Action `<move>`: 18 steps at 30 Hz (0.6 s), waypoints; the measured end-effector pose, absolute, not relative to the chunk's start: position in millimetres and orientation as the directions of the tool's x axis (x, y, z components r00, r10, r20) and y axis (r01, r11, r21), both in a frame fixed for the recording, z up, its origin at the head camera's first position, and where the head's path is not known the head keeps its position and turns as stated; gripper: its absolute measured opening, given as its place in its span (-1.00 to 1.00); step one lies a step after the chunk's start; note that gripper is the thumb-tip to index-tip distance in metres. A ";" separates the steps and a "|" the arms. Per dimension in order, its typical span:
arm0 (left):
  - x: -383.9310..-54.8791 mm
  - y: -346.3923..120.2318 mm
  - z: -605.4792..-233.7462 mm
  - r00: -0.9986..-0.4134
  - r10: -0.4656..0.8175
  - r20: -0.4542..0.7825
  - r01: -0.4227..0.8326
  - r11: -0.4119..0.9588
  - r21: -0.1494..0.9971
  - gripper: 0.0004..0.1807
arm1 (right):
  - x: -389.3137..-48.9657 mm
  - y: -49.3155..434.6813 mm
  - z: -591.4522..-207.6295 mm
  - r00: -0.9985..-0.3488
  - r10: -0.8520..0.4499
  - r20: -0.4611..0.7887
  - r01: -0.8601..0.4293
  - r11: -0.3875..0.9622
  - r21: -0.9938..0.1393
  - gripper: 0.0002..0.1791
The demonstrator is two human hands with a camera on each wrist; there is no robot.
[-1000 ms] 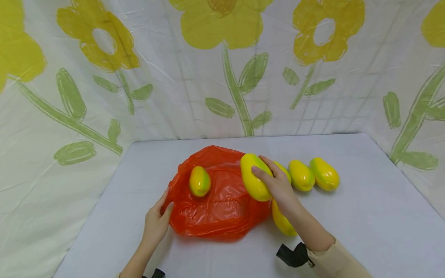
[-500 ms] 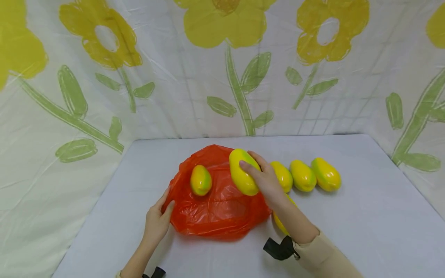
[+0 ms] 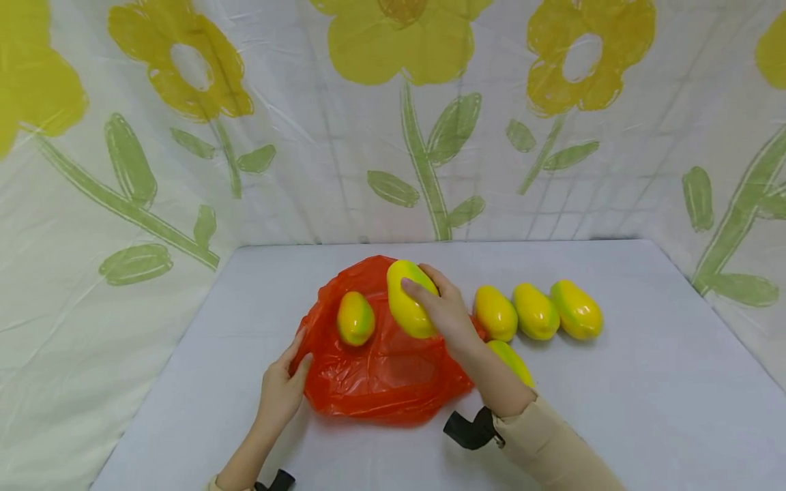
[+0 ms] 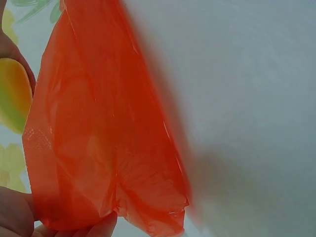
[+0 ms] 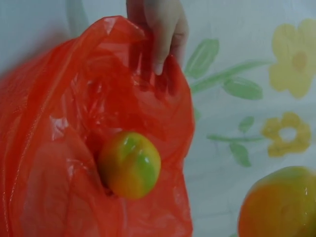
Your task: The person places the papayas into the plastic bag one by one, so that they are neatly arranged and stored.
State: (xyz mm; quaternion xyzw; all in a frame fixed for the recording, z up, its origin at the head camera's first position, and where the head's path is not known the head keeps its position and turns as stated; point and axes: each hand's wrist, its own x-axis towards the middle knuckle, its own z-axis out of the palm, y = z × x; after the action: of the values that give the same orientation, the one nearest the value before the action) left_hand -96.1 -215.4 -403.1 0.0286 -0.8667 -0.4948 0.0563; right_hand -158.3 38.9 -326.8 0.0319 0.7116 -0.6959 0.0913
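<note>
My right hand [image 3: 443,310] grips a glossy yellow-green papaya [image 3: 410,300], thumb across its near side, above the right part of a red plastic bag [image 3: 393,372]. The bag lies with its mouth spread wide. My left hand [image 3: 282,385] holds the bag's left rim, thumb on one side and fingers on the other; in the left wrist view the fingers [image 4: 103,224] show below the red film. Another papaya [image 3: 355,319] lies inside the bag, toward its left; the right wrist view shows its greenish end facing up. Part of the held papaya [image 5: 281,205] appears at that view's lower right corner.
Right of the bag, three papayas stand in a row: one nearest the bag [image 3: 495,314], a middle papaya [image 3: 536,311] and a far-right papaya [image 3: 576,309]. A further papaya [image 3: 511,361] is partly hidden behind my right forearm. A flower-printed curtain [image 3: 295,191] backs the white table [image 3: 614,402].
My right hand has carried its papaya leftward over the bag, uncovering the row's nearest papaya. My left hand stays on the bag's rim, and the papaya inside the bag has not moved.
</note>
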 end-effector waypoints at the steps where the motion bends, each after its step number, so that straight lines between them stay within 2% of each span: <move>1: -96.3 -215.1 -403.1 -0.993 -0.104 0.062 0.001 0.508 0.862 -0.46 | -160.2 36.9 -327.9 -0.981 -0.078 -0.178 0.176 0.033 -0.984 -0.29; 12: -94.9 -215.3 -402.8 -0.990 -0.107 0.090 0.021 0.522 0.852 -0.47 | -173.3 21.0 -342.4 -0.973 -0.057 -0.223 0.216 0.109 -0.970 -0.27; 18: -95.1 -214.9 -402.6 -0.987 -0.104 0.118 0.045 0.533 0.845 -0.48 | -179.6 14.1 -348.7 -0.977 -0.055 -0.208 0.199 0.138 -0.970 -0.25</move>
State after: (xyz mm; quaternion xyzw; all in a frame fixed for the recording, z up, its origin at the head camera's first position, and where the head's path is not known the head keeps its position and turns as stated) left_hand -95.1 -214.9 -402.6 0.0169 -0.8722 -0.4827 0.0773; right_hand -179.6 14.1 -348.7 0.0480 0.7482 -0.6546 0.0968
